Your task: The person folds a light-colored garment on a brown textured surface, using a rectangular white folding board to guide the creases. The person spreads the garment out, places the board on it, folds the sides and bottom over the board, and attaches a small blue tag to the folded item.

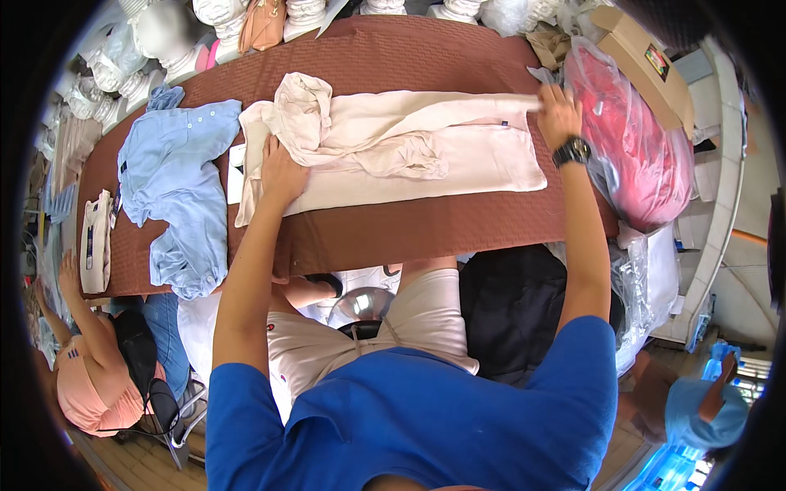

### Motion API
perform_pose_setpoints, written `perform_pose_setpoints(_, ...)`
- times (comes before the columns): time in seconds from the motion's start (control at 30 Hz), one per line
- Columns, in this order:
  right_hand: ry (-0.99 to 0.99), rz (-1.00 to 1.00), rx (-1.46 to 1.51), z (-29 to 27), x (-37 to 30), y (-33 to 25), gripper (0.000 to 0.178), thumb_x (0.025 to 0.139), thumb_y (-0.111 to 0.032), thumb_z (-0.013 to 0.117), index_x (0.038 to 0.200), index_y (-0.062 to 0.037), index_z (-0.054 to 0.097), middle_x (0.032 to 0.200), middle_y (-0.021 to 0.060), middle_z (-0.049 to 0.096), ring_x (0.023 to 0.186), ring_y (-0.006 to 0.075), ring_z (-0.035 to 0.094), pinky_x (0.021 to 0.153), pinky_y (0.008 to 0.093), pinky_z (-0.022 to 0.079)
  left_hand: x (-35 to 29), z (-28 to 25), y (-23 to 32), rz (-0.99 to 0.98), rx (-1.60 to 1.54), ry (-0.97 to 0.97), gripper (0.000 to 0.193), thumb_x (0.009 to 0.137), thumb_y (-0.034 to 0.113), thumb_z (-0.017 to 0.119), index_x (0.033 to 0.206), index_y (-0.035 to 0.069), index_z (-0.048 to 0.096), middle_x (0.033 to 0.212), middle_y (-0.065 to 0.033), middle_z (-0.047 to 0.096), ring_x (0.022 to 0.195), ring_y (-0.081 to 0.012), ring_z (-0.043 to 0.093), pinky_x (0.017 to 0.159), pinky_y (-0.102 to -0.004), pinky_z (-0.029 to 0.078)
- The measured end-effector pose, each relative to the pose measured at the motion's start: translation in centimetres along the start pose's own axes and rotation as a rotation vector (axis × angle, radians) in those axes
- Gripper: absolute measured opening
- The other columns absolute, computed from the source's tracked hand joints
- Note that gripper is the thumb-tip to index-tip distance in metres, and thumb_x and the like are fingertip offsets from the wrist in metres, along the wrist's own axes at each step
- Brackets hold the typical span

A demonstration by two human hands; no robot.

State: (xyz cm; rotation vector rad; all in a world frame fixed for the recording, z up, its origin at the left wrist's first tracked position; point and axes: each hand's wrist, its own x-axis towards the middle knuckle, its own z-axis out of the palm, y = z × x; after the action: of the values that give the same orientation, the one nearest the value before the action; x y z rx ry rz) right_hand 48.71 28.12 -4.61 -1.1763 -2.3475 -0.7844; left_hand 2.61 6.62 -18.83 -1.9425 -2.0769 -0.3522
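A cream long-sleeved garment (483, 172) lies lengthwise on the brown-covered table (385, 233), partly folded, with a sleeve laid across it and a bunched part at its left end. My left hand (282, 173) rests on that left end beside the bunched cloth, fingers stretched out and partly hidden by it. At the far right end, my right hand (561, 116), with a black watch at the wrist, pinches the upper corner of the garment. A white card (236, 173) shows at the garment's left edge. Left of it lies a crumpled light blue shirt (184, 155).
A folded cream garment (97, 241) lies at the table's left end. Red clothing in a clear plastic bag (626, 139) and a cardboard box (643, 65) stand at the right. White mannequin busts (164, 37) line the far side. Another person (102, 368) sits at left.
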Motion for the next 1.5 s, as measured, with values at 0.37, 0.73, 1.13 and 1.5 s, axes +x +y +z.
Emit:
perform_pose_setpoints(0.37,-0.076,-0.048,1.002,-1.1,2.0,-20.1,0.054,0.084,-0.039,0.073,0.121,-0.0018,0.058,0.113,0.018,0.063,0.112,0.0357,0.056,0.1,0.0454,0.042,0.2,-0.3,-0.1,-0.036,-0.112,0.042,0.049,0.087,0.027,0.052,0.131,0.006,0.056,0.134,-0.016,0.053,0.129,-0.0349,0.041,0.115,-0.0482,0.024)
perform_pose_setpoints(0.73,-0.404,0.148,0.938,2.6,10.8,-37.2,0.045,0.074,-0.028,0.076,0.111,-0.0039,0.067,0.112,0.0245,0.062,0.107,0.0376,0.06,0.093,0.0421,0.048,-0.6,-3.2,-5.3,-0.019,-0.294,0.049,0.035,0.083,0.01,0.066,0.117,0.003,0.06,0.122,-0.0147,0.06,0.124,-0.0331,0.049,0.105,-0.0461,0.037)
perform_pose_setpoints(1.13,-0.488,-0.151,1.394,-2.6,4.7,-31.0,0.025,0.092,-0.023,0.066,0.111,-0.0075,0.068,0.109,0.012,0.068,0.095,0.0216,0.065,0.082,0.0348,0.053,1.1,-3.0,-10.7,-0.431,-0.98,0.052,0.053,0.094,0.031,0.06,0.14,0.011,0.043,0.107,-0.0196,0.065,0.102,-0.0326,0.063,0.09,-0.0394,0.048)
perform_pose_setpoints(1.5,-0.236,-0.122,0.93,0.4,-2.6,-18.4,0.034,0.082,-0.017,0.072,0.115,-0.0082,0.066,0.103,0.0155,0.063,0.1,0.0317,0.058,0.088,0.0414,0.044,5.0,-3.2,-10.5,-0.465,-0.768,-0.057,0.053,0.076,0.022,0.078,0.12,-0.002,0.063,0.109,-0.022,0.068,0.103,-0.0308,0.066,0.091,-0.036,0.049)
